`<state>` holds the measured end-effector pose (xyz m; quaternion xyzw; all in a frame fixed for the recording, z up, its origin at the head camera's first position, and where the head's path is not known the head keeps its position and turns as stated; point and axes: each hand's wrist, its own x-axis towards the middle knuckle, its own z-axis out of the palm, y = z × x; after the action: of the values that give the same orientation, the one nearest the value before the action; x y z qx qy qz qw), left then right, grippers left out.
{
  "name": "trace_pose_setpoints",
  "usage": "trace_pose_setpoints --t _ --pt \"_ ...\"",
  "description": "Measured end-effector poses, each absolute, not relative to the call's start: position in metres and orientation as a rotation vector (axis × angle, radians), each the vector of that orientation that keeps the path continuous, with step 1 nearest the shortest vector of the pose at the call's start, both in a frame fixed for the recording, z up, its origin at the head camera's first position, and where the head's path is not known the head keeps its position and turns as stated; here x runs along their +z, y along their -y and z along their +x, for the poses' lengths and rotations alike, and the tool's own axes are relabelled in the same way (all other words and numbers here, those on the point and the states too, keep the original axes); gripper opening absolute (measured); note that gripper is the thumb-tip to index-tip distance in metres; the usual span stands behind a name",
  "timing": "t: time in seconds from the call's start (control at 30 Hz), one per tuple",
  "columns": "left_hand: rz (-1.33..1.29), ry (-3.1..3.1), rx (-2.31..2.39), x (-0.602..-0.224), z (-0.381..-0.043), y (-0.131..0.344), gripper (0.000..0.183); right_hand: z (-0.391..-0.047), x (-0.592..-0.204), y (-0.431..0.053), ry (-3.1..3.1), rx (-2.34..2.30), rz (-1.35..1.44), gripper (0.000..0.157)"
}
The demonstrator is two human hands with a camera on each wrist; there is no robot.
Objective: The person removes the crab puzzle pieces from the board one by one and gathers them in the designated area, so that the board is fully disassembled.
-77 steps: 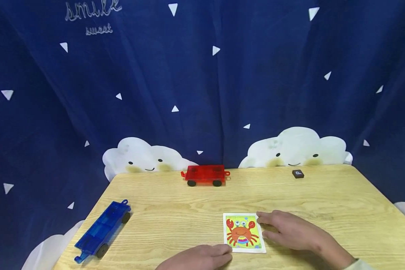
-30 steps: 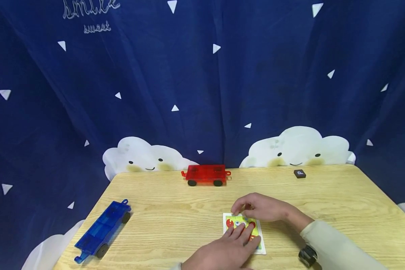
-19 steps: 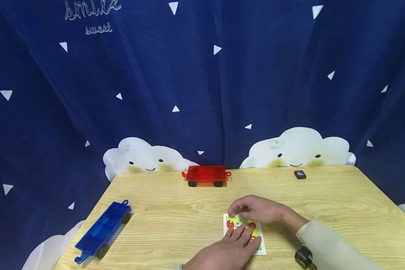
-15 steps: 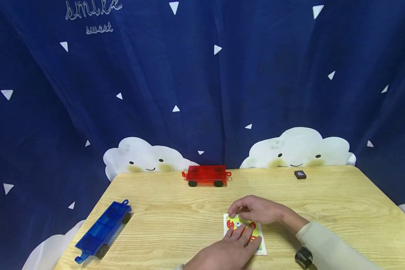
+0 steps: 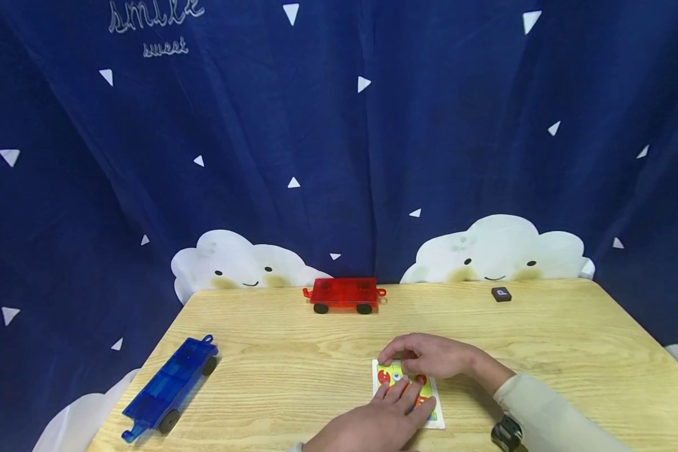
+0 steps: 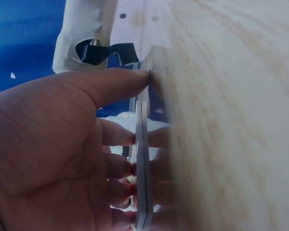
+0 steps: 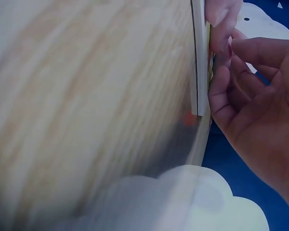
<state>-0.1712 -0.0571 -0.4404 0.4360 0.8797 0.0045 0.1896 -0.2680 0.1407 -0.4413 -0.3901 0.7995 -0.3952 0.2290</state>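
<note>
A square picture puzzle (image 5: 383,377) with a white border and a red crab on yellow lies flat on the table. My left hand (image 5: 373,419) spreads its straight fingers over the crab, hiding much of it. In the left wrist view the fingertips meet the face of the thin board (image 6: 142,168). My right hand (image 5: 436,355) is at the puzzle's far edge, its fingers bent down onto the top border. From the right wrist view, curled fingers and thumb of the right hand (image 7: 267,96) come close together at the board (image 7: 201,82); whether they pinch a piece I cannot tell.
A red toy wagon base (image 5: 343,294) with black wheels stands at the table's back. Its blue counterpart (image 5: 172,386) stands at the left. A small dark tile marked P (image 5: 501,294) lies back right. Behind the table (image 5: 282,351) hangs a dark blue curtain (image 5: 328,125).
Earlier both hands held the puzzle's sides, showing the whole crab. The left has since spread over the picture and the right moved to the far edge. Over the last half second both barely move.
</note>
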Motion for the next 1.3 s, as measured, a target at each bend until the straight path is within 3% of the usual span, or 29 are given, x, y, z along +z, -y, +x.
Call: trace_pose_setpoints --t 0.7,1.3 --pt "1.14 -2.407 0.065 -0.448 -0.172 0.057 0.089 -0.272 -0.442 -0.133 -2.252 -1.041 -1.063 0.042" --pt "1.146 -2.394 0.047 -0.453 -0.172 0.058 0.091 -0.271 -0.443 -0.128 -2.274 -1.073 -1.063 0.032"
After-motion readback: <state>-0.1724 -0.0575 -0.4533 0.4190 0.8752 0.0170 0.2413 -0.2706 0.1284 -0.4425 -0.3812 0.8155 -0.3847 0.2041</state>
